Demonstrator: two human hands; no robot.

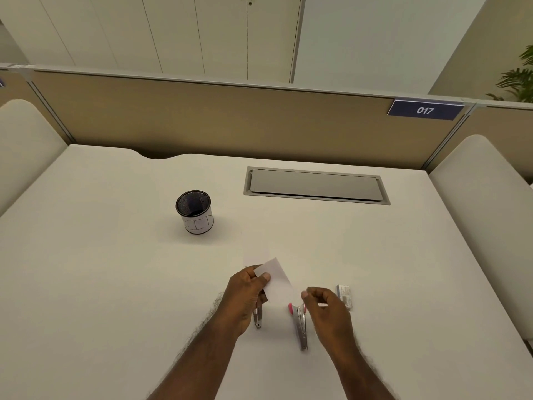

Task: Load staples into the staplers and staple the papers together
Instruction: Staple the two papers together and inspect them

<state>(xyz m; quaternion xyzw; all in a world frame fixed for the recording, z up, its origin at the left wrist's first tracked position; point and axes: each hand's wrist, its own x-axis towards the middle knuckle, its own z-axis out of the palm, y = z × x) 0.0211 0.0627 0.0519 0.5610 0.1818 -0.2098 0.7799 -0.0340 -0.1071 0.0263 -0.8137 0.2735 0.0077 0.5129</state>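
My left grip (248, 295) has its thumb and fingers pinched on the near-left corner of a white paper (277, 281), holding it tilted above the bench (115, 284). My right grip (326, 310) is just right of the paper with fingers loosely curled; I cannot tell whether it has hold of anything. Directly under my left grip lies a metal stapler (257, 317), mostly hidden. Between the two grips, just left of my right one, lies a second stapler with pink ends (300, 324). A small staple box (344, 295) sits just beyond my right grip. A mesh pen cup (194, 212) stands well beyond my left grip.
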